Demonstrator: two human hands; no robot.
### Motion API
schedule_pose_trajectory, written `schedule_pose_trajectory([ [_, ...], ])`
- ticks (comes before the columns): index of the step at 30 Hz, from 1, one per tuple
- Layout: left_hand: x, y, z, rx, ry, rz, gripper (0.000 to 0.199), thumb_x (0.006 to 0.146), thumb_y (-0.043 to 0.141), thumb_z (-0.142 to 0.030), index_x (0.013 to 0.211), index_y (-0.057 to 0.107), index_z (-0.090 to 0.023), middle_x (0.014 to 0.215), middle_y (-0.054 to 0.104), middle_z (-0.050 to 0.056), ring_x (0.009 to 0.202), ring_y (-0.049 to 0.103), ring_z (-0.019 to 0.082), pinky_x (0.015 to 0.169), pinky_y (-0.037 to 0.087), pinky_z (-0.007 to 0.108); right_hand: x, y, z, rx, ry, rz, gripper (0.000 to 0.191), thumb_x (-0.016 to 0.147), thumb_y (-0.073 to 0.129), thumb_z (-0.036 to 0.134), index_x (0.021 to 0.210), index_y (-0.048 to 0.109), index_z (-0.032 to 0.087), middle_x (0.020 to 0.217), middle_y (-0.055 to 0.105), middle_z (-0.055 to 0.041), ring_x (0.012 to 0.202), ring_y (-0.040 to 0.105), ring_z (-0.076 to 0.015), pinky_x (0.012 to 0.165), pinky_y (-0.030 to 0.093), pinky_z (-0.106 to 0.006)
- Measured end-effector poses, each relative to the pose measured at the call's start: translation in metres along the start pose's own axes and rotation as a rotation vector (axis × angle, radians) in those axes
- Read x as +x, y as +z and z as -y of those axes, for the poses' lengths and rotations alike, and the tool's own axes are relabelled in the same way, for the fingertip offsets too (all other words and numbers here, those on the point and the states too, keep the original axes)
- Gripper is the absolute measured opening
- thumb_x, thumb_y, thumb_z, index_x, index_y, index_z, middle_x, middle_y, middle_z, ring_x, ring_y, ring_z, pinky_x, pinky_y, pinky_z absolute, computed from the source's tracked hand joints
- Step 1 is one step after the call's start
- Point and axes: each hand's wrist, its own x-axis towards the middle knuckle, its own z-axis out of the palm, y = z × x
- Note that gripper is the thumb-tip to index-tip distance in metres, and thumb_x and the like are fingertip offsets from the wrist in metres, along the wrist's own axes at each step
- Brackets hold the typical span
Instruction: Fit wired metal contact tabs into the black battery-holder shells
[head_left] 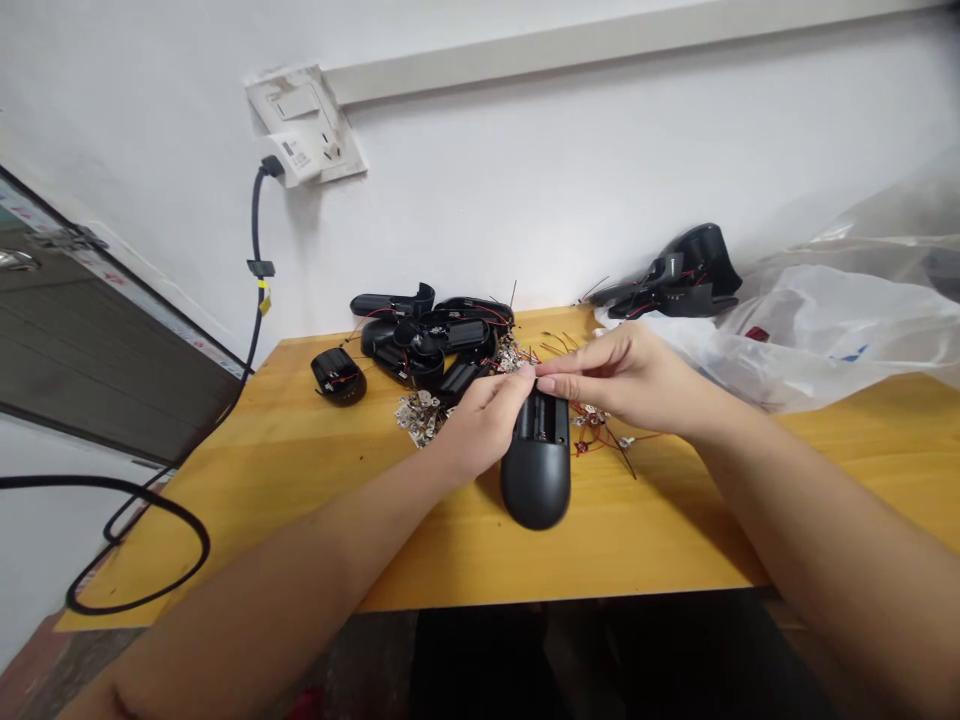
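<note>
A black rounded plastic housing point(535, 485) lies on the yellow table point(420, 555), its open battery compartment turned toward the wall. My left hand point(491, 415) is at the far left edge of the housing, fingers closed in a pinch. From the right, my right hand point(626, 380) meets it over the housing's far end, thumb and forefinger pinched. The fingertips of both hands nearly touch, and whatever they grip is too small to make out. Loose metal contacts point(421, 415) lie left of my left hand. Red and black wires with small metal parts point(592, 430) are spread beside the housing, under my right hand.
Several black housings point(420, 345) are piled at the back left, with a single one point(337, 377) apart. More black parts point(675, 280) lie at the back right beside a clear plastic bag point(847, 320). A black cable point(256, 230) hangs from the wall socket point(307, 125).
</note>
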Motion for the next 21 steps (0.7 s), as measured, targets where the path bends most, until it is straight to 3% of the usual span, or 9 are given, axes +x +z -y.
schedule_pose_trajectory([
  [3,0.002,-0.002,0.003,-0.036,-0.049,-0.003,0.05,0.097,0.049,-0.052,0.063,0.044,-0.017,0.058,0.042,-0.002,0.055,0.037,0.008,0.052,0.031,0.024,-0.001,-0.002,0.0,0.093,0.078,-0.008,0.022,0.083,0.082,0.035,0.101,0.083,0.023,0.098,0.08,-0.0062,0.081,0.073,-0.0208,0.073,0.06,-0.032],
  [6,0.006,-0.008,0.006,-0.078,-0.089,0.034,0.046,0.096,0.051,-0.049,0.063,0.046,-0.017,0.055,0.046,-0.003,0.048,0.042,0.007,0.046,0.034,0.021,-0.001,-0.006,0.0,0.078,0.129,-0.01,0.021,0.082,0.082,0.035,0.097,0.083,0.021,0.091,0.079,-0.0064,0.073,0.069,-0.0181,0.064,0.054,-0.03],
  [11,0.009,-0.016,0.008,-0.101,-0.096,0.125,0.036,0.093,0.055,-0.042,0.068,0.058,-0.016,0.062,0.064,0.001,0.054,0.062,0.011,0.049,0.05,0.02,-0.001,-0.011,-0.001,-0.003,0.189,-0.003,0.015,0.082,0.076,0.03,0.078,0.077,0.016,0.07,0.068,-0.0039,0.059,0.055,-0.0121,0.054,0.04,-0.027],
  [15,0.009,-0.016,0.005,-0.076,-0.103,0.148,0.032,0.09,0.054,-0.033,0.063,0.051,-0.016,0.06,0.064,0.0,0.052,0.062,0.009,0.048,0.049,0.018,0.001,-0.007,-0.001,0.0,0.209,-0.01,0.014,0.075,0.075,0.028,0.073,0.07,0.015,0.065,0.061,-0.0016,0.056,0.049,-0.0104,0.052,0.034,-0.026],
  [21,0.01,-0.016,0.002,0.041,-0.111,0.147,0.027,0.088,0.051,-0.026,0.064,0.056,-0.015,0.062,0.066,0.001,0.053,0.063,0.009,0.05,0.049,0.018,0.003,0.0,-0.005,-0.008,0.209,-0.015,0.014,0.074,0.074,0.028,0.068,0.064,0.02,0.06,0.057,0.0001,0.052,0.047,-0.0114,0.047,0.032,-0.026],
])
